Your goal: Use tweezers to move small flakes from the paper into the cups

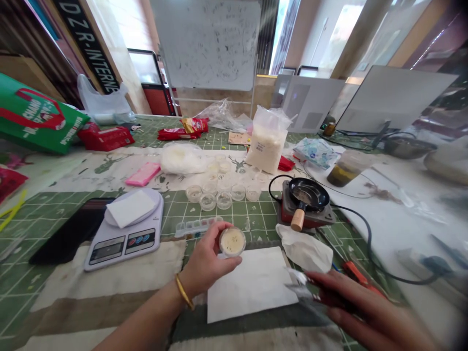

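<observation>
Low centre of the frame, our left hand (204,261) grips a small clear plastic cup of cream wax (232,242) by its rim; light, easily crushed. Our right hand (351,304) pinches blurred tweezers (302,282).

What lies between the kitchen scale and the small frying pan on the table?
In the head view, a cluster of small clear cups stands between the kitchen scale and the frying pan.

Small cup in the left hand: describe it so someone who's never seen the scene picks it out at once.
Start at the white kitchen scale on the green grid mat; just right of it, the left hand holds a small round clear cup above a white paper sheet. Unlike the cluster of empty clear cups farther back, it is filled with pale yellowish material.
</observation>
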### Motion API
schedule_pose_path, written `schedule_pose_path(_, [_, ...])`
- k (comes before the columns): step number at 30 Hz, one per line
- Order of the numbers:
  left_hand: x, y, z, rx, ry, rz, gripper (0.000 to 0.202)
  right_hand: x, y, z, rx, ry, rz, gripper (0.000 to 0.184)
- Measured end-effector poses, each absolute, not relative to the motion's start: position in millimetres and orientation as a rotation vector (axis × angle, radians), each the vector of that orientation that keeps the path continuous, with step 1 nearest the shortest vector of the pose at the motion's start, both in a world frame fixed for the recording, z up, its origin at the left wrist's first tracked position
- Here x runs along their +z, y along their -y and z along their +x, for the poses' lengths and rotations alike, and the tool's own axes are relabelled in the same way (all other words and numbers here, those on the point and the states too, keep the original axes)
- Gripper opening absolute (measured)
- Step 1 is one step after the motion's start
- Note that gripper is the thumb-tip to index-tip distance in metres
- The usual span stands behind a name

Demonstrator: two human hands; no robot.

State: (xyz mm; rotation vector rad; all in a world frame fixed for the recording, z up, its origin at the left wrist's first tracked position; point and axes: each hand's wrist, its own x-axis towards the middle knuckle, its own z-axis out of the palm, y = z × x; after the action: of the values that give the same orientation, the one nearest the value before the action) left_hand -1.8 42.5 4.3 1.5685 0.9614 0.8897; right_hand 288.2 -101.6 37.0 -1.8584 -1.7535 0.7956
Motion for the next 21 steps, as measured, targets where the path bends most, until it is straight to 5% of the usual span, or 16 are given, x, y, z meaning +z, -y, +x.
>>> schedule_pose_path(21, [-10, -9, 17, 1.247, -1.061, 1.793, 0.052, 30, 52, 216, 0.703, 1.791, -1.712, 0.033])
